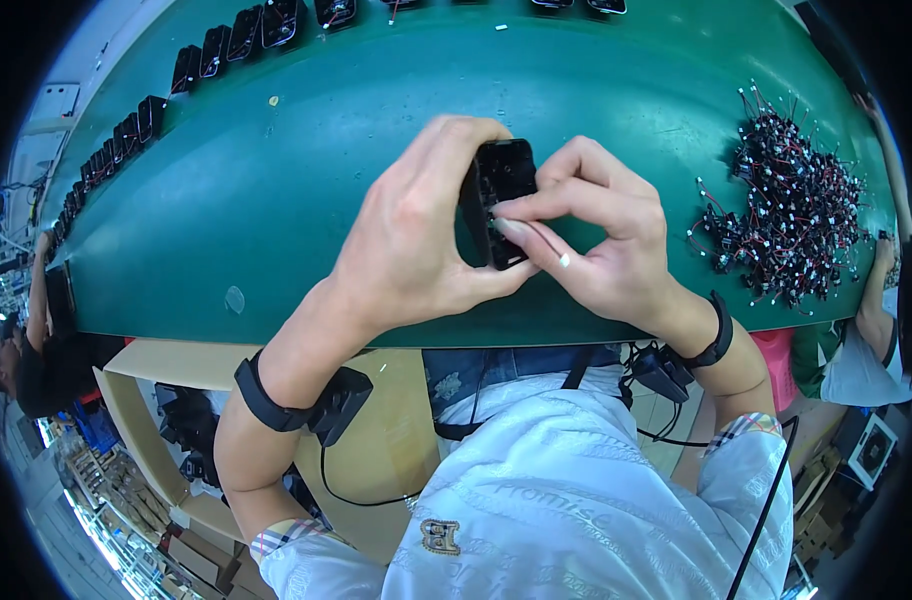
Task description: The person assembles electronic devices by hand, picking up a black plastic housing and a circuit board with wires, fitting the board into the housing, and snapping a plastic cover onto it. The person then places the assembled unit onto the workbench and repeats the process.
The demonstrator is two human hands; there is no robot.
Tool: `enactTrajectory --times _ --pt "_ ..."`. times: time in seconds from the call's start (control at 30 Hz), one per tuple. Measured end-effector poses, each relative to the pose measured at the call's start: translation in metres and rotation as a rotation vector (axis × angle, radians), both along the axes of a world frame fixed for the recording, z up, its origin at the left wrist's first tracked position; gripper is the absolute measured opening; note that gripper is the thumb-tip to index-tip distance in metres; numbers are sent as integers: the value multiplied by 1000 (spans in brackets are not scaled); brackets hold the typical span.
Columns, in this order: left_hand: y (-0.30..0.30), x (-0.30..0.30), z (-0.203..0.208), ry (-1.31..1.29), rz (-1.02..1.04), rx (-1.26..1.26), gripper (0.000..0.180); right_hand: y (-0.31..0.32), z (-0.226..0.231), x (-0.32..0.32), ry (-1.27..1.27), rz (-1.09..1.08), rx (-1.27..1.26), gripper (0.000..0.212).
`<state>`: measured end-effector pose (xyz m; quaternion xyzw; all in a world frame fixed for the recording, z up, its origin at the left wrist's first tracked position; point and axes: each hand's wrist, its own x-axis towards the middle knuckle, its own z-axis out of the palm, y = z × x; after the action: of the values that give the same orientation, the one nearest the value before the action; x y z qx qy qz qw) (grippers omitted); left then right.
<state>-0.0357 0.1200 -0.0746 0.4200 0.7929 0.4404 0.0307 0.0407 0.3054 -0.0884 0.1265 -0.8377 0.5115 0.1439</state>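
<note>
My left hand [401, 230] is closed around a black plastic housing [508, 172], a rectangular open shell tipped up above the table. Thumb and fingers grip its sides. My right hand [616, 225] is pinched at the housing's open face, its fingertips inside the shell. A thin red and dark wire [546, 238] runs along the right thumb and ends in a small white connector [564, 260]. Whatever sits at the wire's other end is hidden by the fingertips.
A heap of small black wired parts [791, 205] lies on the green table [306, 130] at right. Similar black housings [244, 34] line the far and left edges. An open cardboard box [136, 420] stands below the table's near edge. Other people's arms [38, 290] show at both sides.
</note>
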Motion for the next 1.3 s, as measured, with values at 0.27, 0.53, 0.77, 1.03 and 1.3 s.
enactTrajectory --times 0.27,0.53,0.77,1.03,1.3 --pt "-13 -6 -1 -55 57 -137 70 8 13 -2 -73 246 20 40" --pt "-10 -3 2 224 143 -85 87 5 -1 1 -605 378 -868 23" --pt "-10 6 2 238 131 -244 92 13 -8 5 -812 458 -1098 23" --pt "-16 4 -10 510 181 -314 79 10 -1 10 -999 290 -987 43" --pt "-18 12 -5 369 161 -379 82 2 -12 12 -930 351 -1098 43"
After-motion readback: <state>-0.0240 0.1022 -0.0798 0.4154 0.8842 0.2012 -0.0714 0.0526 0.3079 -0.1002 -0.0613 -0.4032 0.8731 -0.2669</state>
